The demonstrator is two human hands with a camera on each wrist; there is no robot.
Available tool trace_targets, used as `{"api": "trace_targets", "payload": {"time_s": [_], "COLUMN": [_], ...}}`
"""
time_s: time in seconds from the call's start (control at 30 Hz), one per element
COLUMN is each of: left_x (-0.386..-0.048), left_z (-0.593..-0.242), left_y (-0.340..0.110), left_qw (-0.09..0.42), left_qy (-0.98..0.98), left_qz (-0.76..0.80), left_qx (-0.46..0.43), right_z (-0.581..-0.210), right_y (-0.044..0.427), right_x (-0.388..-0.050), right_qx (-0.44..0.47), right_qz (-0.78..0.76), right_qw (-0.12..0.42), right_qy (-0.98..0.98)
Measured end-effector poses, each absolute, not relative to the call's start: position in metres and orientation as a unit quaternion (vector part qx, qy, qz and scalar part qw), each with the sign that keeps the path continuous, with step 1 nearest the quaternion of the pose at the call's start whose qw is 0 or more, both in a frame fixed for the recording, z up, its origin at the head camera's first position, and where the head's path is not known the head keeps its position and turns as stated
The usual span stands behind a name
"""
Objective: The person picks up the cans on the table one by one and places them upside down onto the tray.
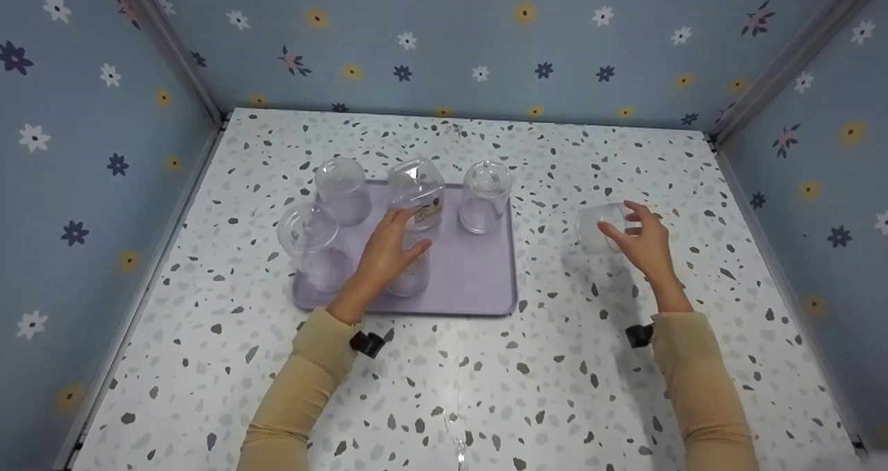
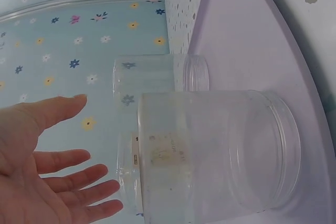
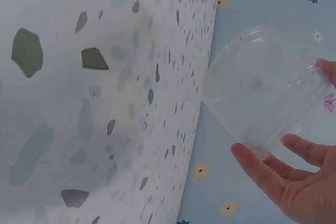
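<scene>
Clear plastic jars stand on a light purple tray [image 1: 472,284]. My left hand [image 1: 385,256] hovers over the front middle jar [image 1: 411,277], fingers spread and relaxed; in the left wrist view a gap separates them from the large jar [image 2: 210,145]. Just behind that hand is a jar with a printed label [image 1: 418,193]. Right of the tray, my right hand [image 1: 645,242] grips another clear jar [image 1: 593,229] by its rim end, between thumb and fingers. This jar [image 3: 252,87] is tilted and held above the table in the right wrist view.
Other jars on the tray are one at the back left [image 1: 343,190], one at the front left [image 1: 309,238] and one at the back right [image 1: 485,197]. A speckled white table [image 1: 499,388] lies beneath, with flowered walls [image 1: 444,48] around three sides.
</scene>
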State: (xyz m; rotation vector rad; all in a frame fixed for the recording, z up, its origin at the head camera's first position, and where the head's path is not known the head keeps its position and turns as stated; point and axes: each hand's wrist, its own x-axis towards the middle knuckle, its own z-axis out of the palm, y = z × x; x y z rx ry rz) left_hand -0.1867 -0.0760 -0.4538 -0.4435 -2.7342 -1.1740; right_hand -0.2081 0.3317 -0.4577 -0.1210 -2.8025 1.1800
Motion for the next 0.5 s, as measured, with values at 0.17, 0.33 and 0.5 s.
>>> {"api": "trace_targets", "payload": {"time_s": [0.17, 0.33, 0.5], "left_x": [-0.186, -0.186, -0.186], "left_z": [-0.454, -0.455, -0.456], "left_y": [-0.073, -0.068, -0.062], "left_qw": [0.107, 0.165, 0.205], "left_qy": [-0.892, -0.864, -0.835], "left_qz": [-0.419, -0.457, -0.495], "left_qx": [-0.135, -0.134, -0.127], "right_z": [-0.455, -0.459, -0.479], "right_y": [0.317, 0.307, 0.306], "right_x": [-0.205, -0.205, -0.212], "right_qx": [-0.024, -0.02, -0.011], "right_qz": [0.394, 0.415, 0.444], "right_qw": [0.06, 0.064, 0.077], "right_qy": [-0.917, -0.907, -0.892]}}
